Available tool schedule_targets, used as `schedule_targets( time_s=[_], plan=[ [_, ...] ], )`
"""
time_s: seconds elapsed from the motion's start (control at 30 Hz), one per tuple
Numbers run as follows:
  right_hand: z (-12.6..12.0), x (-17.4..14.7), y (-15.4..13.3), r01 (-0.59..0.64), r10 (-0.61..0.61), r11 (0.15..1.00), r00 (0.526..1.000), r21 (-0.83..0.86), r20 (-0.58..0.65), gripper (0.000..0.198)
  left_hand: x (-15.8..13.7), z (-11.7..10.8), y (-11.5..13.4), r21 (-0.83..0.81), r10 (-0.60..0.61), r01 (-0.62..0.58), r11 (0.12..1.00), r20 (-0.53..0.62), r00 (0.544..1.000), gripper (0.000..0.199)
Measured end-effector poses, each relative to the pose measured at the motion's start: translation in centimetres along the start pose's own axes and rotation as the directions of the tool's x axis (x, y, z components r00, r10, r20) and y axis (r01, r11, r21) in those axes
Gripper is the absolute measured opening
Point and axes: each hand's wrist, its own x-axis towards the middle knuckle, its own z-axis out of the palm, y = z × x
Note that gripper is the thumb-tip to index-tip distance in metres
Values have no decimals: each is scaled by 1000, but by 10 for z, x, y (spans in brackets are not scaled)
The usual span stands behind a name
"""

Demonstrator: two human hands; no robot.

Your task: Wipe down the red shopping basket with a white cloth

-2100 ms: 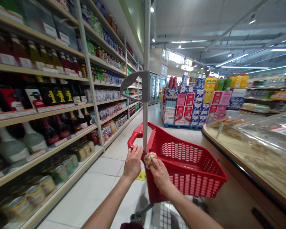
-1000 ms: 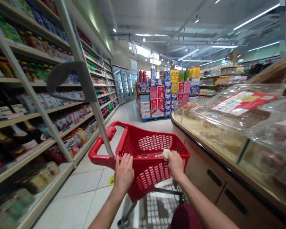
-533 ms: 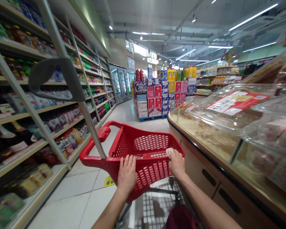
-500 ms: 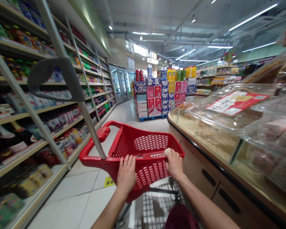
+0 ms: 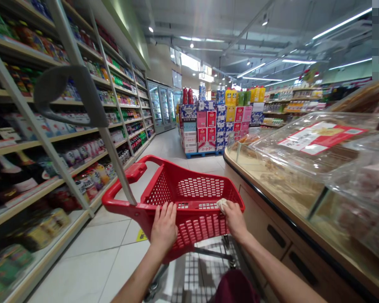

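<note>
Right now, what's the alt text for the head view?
The right hand holds a pale cloth at the near rim of a red shopping cart; the left hand rests on that rim. Shelves line the left; a food counter stands right.

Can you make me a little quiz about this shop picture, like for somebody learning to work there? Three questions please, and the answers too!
1. Which hand holds the pale cloth?
2. True or false: the stacked boxes stand on a blue pallet.
3. Where are the fingers of the left hand?
A) Around the gray handle
B) On the near rim of the red basket
C) On the food counter

Key:
1. The right hand
2. True
3. B
</note>
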Motion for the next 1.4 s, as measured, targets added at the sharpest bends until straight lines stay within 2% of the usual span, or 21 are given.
schedule_targets(
  time_s=[0.07, 0.17, 0.23, 0.33, 0.4, 0.43, 0.53, 0.6, 0.67, 0.77, 0.83, 0.93, 1.0, 1.07, 1.13, 1.2, 1.23, 1.33, 1.4],
  plan=[
    [8, -3, 3, 4, -1, 999, 998, 37, -69, 37, -1, 0, -2, 18, 16, -16, 1000, 16, 1000, 54],
    [16, -12, 20, -123, 133, 990, 974, 68, -184, 39, -3, 1, -3, 29, 12, -13, 1000, 43, 999, 56],
    [22, -17, 16, -146, 165, 984, 961, 97, -222, 42, -3, 1, -1, 27, -5, 3, 1000, 61, 998, 57],
    [34, -18, -12, 39, 20, 972, 970, 234, -242, 45, -2, 0, 2, 29, -14, 11, 1000, 84, 996, 58],
    [39, -16, -20, 130, -51, 942, 966, 309, -253, 44, -1, -1, 2, 33, -1, -2, 999, 101, 995, 58],
    [40, -15, -16, 114, -35, 943, 968, 311, -249, 43, -1, -1, 2, 36, 6, -10, 999, 109, 994, 59],
    [38, -12, 14, -76, 140, 964, 959, 253, -247, 43, -2, 0, 2, 47, 10, -16, 999, 117, 993, 61],
    [38, -12, 24, -143, 199, 964, 947, 225, -253, 44, -2, 1, 4, 56, -2, -4, 998, 108, 994, 62],
    [39, -12, 14, -89, 147, 970, 956, 227, -254, 47, -2, 2, 5, 60, -10, 4, 998, 101, 995, 62],
    [41, -13, -9, 96, -37, 965, 971, 244, -238, 47, -1, 2, 4, 64, 2, -9, 998, 113, 994, 62],
    [39, -13, -6, 124, -68, 963, 971, 240, -229, 44, -2, 4, 3, 69, 15, -23, 997, 119, 993, 62],
    [35, -14, 18, -64, 115, 977, 961, 203, -253, 42, -2, 7, 3, 73, 16, -24, 997, 110, 994, 62],
    [36, -13, 20, -139, 189, 971, 945, 196, -267, 44, -2, 10, 4, 69, 4, -11, 998, 98, 995, 63],
    [40, -13, 3, -61, 119, 973, 958, 221, -260, 46, -2, 11, 5, 63, -4, -2, 998, 89, 996, 63],
    [44, -12, -18, 92, -27, 962, 969, 259, -244, 46, -2, 11, 4, 56, 1, -6, 998, 93, 996, 63],
    [45, -11, -24, 157, -91, 948, 968, 277, -234, 44, -2, 10, 4, 53, 10, -16, 998, 106, 994, 63],
    [44, -10, -20, 129, -66, 954, 971, 271, -231, 43, -2, 10, 3, 54, 13, -19, 998, 112, 994, 62],
    [40, -8, 4, -85, 136, 973, 962, 217, -235, 42, -3, 9, 5, 64, 5, -13, 998, 124, 992, 62],
    [39, -6, 5, -126, 175, 971, 954, 204, -244, 43, -2, 9, 8, 72, -13, 4, 997, 124, 992, 62]
  ],
)
